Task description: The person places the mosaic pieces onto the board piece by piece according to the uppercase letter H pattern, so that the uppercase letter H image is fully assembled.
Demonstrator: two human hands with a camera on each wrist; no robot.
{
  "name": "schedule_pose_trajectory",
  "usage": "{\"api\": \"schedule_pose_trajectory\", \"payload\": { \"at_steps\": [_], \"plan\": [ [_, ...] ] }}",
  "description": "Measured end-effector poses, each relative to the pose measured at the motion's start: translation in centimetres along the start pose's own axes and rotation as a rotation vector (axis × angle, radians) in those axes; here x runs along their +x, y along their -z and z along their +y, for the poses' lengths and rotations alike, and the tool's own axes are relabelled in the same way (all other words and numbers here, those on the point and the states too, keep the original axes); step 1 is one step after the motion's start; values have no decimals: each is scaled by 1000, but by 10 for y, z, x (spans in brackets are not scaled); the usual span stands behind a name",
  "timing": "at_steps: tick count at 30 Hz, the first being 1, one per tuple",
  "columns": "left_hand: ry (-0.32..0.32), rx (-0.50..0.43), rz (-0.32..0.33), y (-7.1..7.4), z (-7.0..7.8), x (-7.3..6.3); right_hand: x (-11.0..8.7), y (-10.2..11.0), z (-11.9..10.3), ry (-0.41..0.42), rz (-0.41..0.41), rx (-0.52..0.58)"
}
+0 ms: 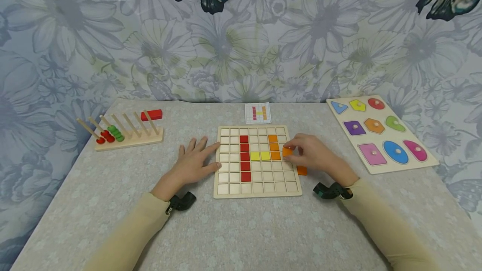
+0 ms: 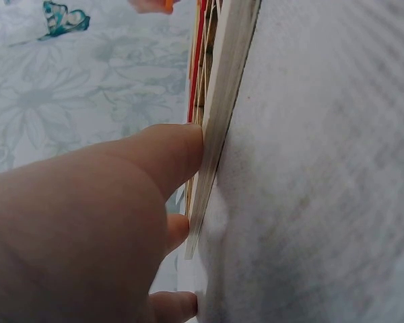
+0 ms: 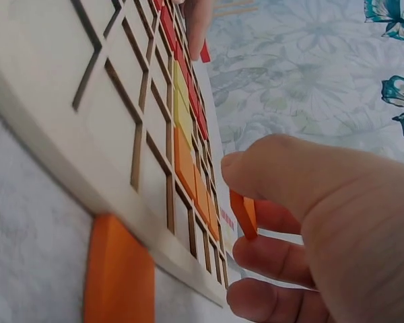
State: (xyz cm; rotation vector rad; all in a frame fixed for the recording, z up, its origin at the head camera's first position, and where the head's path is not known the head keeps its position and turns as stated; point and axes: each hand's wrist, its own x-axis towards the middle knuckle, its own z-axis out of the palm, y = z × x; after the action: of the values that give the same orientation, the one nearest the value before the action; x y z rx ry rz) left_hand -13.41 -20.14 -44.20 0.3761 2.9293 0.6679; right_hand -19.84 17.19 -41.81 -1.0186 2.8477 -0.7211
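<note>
A wooden grid board (image 1: 229,189) lies mid-table. Five red tiles (image 1: 245,156) form a column in it, two yellow tiles (image 1: 260,155) run rightward, and three orange tiles (image 1: 274,141) fill cells beyond them. Between thumb and fingers my right hand (image 1: 310,152) pinches another orange tile (image 3: 244,214) above the board's right side. One loose orange tile (image 3: 121,269) lies on the table against the right edge, partly under the hand in the head view. My left hand (image 1: 192,164) has its fingers spread, thumb and index fingertips touching the board's left edge.
Behind the board lies a pattern card (image 1: 257,113) with a similar coloured design. At left stands a peg stand (image 1: 129,139) with red and green beads, a red block (image 1: 152,115) behind it. A shape puzzle board (image 1: 382,135) with knobbed pieces lies at right.
</note>
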Motion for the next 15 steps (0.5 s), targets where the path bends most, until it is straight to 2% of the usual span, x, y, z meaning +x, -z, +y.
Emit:
{"api": "schedule_pose_trajectory", "payload": {
  "at_steps": [9, 15],
  "plan": [
    [8, -12, -13, -1, -1, 0, 1, -5, -12, -11, -60, 4],
    [9, -4, -10, 0, 0, -1, 1, -5, -17, 24, -58, -15]
  ]
}}
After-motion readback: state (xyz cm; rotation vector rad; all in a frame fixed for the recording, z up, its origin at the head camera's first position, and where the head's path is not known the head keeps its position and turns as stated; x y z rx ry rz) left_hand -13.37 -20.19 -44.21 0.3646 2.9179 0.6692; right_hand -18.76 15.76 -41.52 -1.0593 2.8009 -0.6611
